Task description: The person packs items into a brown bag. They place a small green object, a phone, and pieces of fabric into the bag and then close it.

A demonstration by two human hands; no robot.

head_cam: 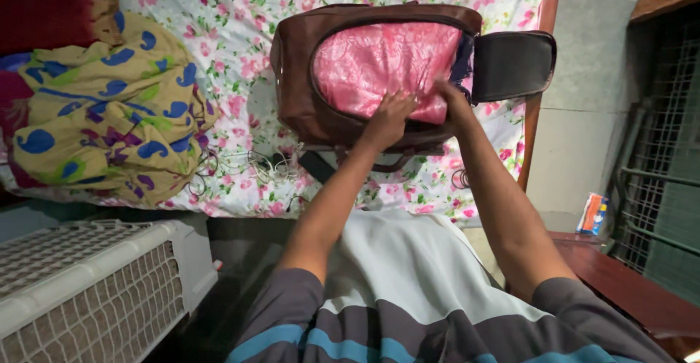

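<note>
A brown leather bag [299, 71] lies open on a bed, its flap [512, 64] folded out to the right. Pink patterned cloth [379, 60] fills its opening. My left hand [390, 115] presses flat on the lower edge of the pink cloth, fingers spread. My right hand [446, 92] reaches into the bag's right side, its fingertips tucked at the cloth's edge near a dark blue item [464, 60]; whether it grips anything is hidden.
The bed has a white floral sheet [240, 13]. A yellow blanket with blue shapes [109, 108] is bunched at left. Tangled cables [255, 166] lie below the bag. A white grilled appliance [87, 283] stands lower left, a metal grille [663, 151] at right.
</note>
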